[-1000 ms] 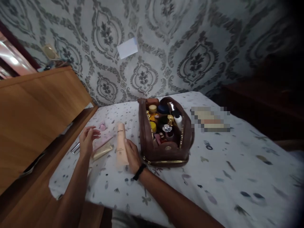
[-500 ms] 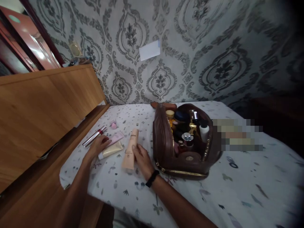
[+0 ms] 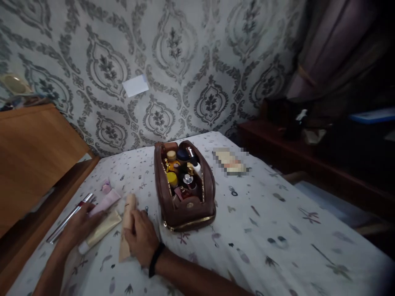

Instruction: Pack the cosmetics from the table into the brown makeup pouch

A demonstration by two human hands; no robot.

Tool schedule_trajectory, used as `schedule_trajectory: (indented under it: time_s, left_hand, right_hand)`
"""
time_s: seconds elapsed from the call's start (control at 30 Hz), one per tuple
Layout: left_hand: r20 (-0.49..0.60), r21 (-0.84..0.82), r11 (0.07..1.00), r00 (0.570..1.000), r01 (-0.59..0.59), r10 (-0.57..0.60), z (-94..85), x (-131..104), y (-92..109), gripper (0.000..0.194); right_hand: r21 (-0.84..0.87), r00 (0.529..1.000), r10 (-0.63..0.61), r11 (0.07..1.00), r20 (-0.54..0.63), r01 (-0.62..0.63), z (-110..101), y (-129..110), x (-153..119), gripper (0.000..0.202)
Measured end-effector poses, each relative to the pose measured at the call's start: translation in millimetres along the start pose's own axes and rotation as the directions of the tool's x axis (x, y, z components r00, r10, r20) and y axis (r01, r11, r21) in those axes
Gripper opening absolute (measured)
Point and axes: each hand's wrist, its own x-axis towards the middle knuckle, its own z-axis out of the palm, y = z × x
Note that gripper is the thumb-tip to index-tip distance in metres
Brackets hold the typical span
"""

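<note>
My left hand [image 3: 75, 230] is at the lower end of a pink squeeze tube [image 3: 106, 201], with thumb and fingers on either side of it. A peach squeeze tube [image 3: 128, 209] lies under my right hand [image 3: 142, 236], whose fingers are curled around its side; a black band is on that wrist. Between the hands lies a cream squeeze tube [image 3: 101, 230] with a white cap. Left of my left hand is a slim silver tube [image 3: 69, 218] with a red band. A small pink item [image 3: 106, 186] sits beyond the pink tube.
A brown makeup bag [image 3: 188, 218] stands unzipped on the patterned bed sheet [image 3: 247, 230], holding several bottles and jars. A blurred flat item [image 3: 230, 161] lies to its right. A wooden board [image 3: 40, 160] borders the left, and a dark red ledge [image 3: 262, 137] the right.
The view has swung right, so the bag and tubes appear further left, and more of the right side shows. Both hands stay at the same tubes; my right fingers are curled more over the peach tube.
</note>
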Motion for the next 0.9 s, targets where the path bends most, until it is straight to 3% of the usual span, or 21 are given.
schedule_trajectory:
  time_s: [0.13, 0.3, 0.43, 0.53, 0.73, 0.9]
  left_hand:
    - [-0.059, -0.172, 0.985, 0.998, -0.010, 0.000, -5.8, 0.1, 33.0, 0.054]
    - [0.086, -0.398, 0.914, 0.995, 0.075, -0.045, -17.3, -7.9, 79.1, 0.055]
    - [0.166, -0.383, 0.922, 0.986, 0.058, 0.007, -24.5, -12.9, 92.6, 0.052]
    - [0.172, -0.339, 0.940, 0.979, -0.047, 0.112, -30.3, -16.2, 100.0, 0.045]
    - [0.197, -0.211, 0.951, 0.943, -0.227, 0.269, -45.4, -26.6, 118.0, 0.040]
    - [0.169, -0.195, 0.945, 0.940, -0.262, 0.296, -54.5, -37.5, 129.6, 0.036]
  right_hand:
    - [-0.148, 0.999, 0.038, 0.988, 0.035, -0.032, -5.8, -5.7, -2.6, 0.035]
    - [-0.144, 1.000, 0.005, 0.990, -0.014, -0.007, -17.4, -14.9, -2.0, 0.029]
    - [-0.125, 0.983, -0.173, 0.978, -0.062, 0.164, -26.6, -23.0, -3.6, 0.037]
    - [-0.189, 0.950, -0.300, 0.941, -0.088, 0.280, -24.1, -26.0, -6.2, 0.039]
    - [-0.352, 0.878, -0.455, 0.854, -0.150, 0.383, -10.0, -21.0, -6.3, 0.031]
    - [-0.404, 0.831, -0.540, 0.796, -0.136, 0.451, -20.9, -25.3, 0.5, 0.031]
